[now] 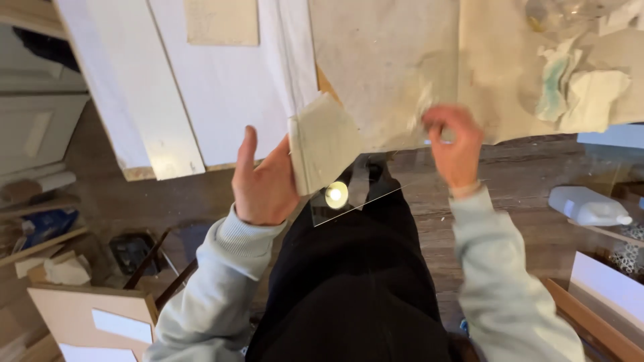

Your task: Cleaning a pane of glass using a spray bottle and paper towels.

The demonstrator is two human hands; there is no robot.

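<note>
My left hand point(265, 181) grips a folded, stained grey-white cloth pad point(325, 141) and presses it against a clear glass pane point(355, 201). The pane shows only by its thin bright lower edge and a round light reflection. It hangs in front of my dark trousers, just below the table edge. My right hand point(456, 151) is blurred, with its fingers pinched together at what looks like the pane's upper right edge.
A table covered in stained beige paper point(389, 67) fills the top, with crumpled paper towels point(570, 87) at its right. White boards point(168, 87) lean at the left. A white plastic jug point(587, 204) lies on the wooden floor, and cardboard boxes point(87, 315) stand at the lower left.
</note>
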